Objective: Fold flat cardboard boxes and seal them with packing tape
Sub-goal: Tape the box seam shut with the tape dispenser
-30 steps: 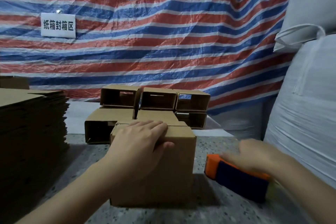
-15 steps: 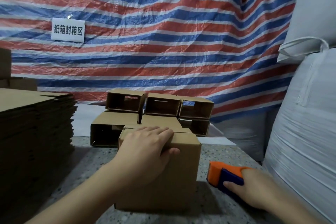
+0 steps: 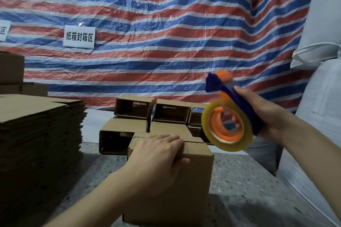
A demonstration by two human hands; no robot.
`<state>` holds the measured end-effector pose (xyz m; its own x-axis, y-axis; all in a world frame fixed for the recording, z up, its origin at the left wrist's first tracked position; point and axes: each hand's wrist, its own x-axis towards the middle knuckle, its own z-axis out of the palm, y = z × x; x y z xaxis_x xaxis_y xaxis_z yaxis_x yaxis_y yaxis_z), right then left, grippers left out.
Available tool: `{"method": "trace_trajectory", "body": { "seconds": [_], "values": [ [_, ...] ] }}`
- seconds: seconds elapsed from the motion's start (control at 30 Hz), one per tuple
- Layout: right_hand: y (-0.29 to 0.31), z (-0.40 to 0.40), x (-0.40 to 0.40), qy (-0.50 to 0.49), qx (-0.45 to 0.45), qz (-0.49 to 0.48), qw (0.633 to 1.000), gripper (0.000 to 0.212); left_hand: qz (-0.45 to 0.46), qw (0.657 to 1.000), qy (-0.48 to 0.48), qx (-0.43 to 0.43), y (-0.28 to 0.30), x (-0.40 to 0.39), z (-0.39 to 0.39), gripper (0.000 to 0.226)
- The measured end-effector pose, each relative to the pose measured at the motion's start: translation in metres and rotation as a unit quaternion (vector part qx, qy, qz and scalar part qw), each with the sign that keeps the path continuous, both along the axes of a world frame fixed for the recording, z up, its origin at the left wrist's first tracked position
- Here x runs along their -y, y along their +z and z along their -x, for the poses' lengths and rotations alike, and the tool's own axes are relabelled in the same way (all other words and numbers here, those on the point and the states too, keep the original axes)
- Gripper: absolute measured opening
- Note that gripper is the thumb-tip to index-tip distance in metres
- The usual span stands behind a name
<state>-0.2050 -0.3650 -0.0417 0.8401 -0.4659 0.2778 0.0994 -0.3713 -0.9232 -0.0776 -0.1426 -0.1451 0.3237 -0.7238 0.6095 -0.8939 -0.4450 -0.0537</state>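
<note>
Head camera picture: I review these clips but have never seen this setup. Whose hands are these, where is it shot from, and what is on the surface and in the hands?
There is no machine here. A person wears one wide-angle camera on the head, looking down at their own bare hands. The left hand presses on top of a folded cardboard box, holding its flaps closed. The right hand holds a blue and orange tape dispenser in the air, with a roll of clear tape on it. On the speckled table lie a stack of flat cardboard at the left and several folded boxes behind. A striped tarp hangs at the back.
</note>
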Motion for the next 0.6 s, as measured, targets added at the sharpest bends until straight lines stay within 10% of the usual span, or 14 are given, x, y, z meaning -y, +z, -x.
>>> {"method": "trace_trajectory", "body": {
  "seconds": [0.23, 0.4, 0.5, 0.6],
  "values": [
    [0.032, -0.049, -0.026, 0.127, -0.110, -0.015, 0.986, 0.051, -0.027, 1.000, 0.004, -0.016, 0.004, -0.001, 0.001, 0.051],
    [0.035, -0.067, -0.028, 0.081, -0.182, 0.050, 0.979, 0.080, -0.014, 0.999, -0.011, -0.030, 0.007, -0.004, 0.003, 0.050],
    [0.039, -0.073, -0.030, 0.069, -0.206, 0.076, 0.973, 0.090, 0.037, 0.983, -0.055, -0.170, 0.011, -0.009, 0.002, 0.040],
    [0.043, -0.078, -0.032, 0.066, -0.218, 0.089, 0.970, 0.087, 0.254, 0.866, -0.094, -0.420, 0.026, -0.013, -0.007, 0.039]
  ]
}}
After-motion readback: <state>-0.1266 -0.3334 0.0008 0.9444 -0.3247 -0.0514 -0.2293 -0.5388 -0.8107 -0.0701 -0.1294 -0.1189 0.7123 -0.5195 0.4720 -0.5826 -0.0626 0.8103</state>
